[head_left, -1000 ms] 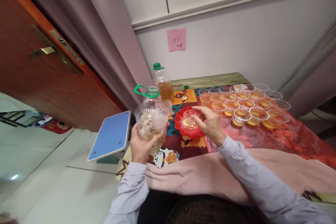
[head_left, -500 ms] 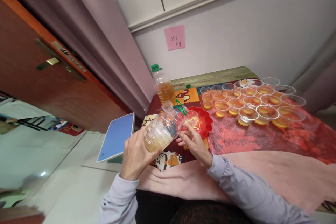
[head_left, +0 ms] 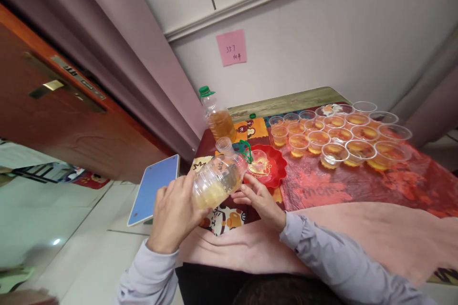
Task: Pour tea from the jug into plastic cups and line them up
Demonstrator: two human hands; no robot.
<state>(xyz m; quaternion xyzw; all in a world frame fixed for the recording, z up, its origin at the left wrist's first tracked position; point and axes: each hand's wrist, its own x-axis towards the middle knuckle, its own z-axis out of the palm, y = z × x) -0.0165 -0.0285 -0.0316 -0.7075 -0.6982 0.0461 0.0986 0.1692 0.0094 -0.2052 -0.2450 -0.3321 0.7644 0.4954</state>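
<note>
My left hand [head_left: 175, 212] is wrapped around the base of a clear plastic bottle [head_left: 216, 181] that lies tilted in the air. Some pale yellow liquid rests in its lower part. The bottle's neck, with a green ring strap [head_left: 245, 151] around it, points right toward a clear plastic cup [head_left: 258, 161]. That cup stands on a red scalloped plate [head_left: 278, 171]. With bent fingers, my right hand [head_left: 260, 201] supports the bottle from below near its neck. The neck partly covers the cup, so I cannot make out whether liquid is running.
Behind stands a fuller, green-capped bottle [head_left: 221, 124]; nearby are a small empty-looking cup [head_left: 223, 145] and a green cap [head_left: 253, 116]. Several cups of amber liquid [head_left: 334, 152] crowd the table's right. A blue board [head_left: 157, 188] stands left. Pink cloth [head_left: 322, 233] hangs along the front edge.
The bottle lies slightly more level, and its liquid has spread further along toward the neck. My left hand has shifted slightly left. The whole view has moved a little.
</note>
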